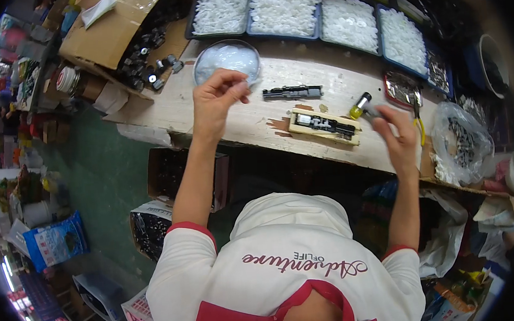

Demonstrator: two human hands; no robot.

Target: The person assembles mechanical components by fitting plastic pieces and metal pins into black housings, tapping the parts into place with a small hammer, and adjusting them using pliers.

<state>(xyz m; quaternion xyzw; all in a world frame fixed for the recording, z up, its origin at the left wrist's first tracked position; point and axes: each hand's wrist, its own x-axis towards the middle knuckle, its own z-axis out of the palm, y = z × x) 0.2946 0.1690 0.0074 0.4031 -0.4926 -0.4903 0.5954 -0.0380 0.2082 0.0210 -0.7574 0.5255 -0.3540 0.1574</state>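
My left hand [219, 100] is raised at the near side of a round clear dish [197, 74] with pale, shiny contents. Its thumb and forefinger are pinched together; whatever is between them is too small to make out. At the right, my right hand [397, 134] has its fingers curled at the grey handle of what looks like a small mallet [360, 105] with a yellow face and a dark face. Between the hands, a black slotted part [292, 92] lies on the bench. Nearer me, a similar black part [333, 127] sits in a pale yellow block [299, 131].
Along the back of the bench [242, 122] stand trays of white plastic pieces [284, 8]. A cardboard box [108, 36] with dark parts is at left. Right are a red tray [401, 89], yellow-handled pliers [420, 129] and a clear bag of parts [464, 141].
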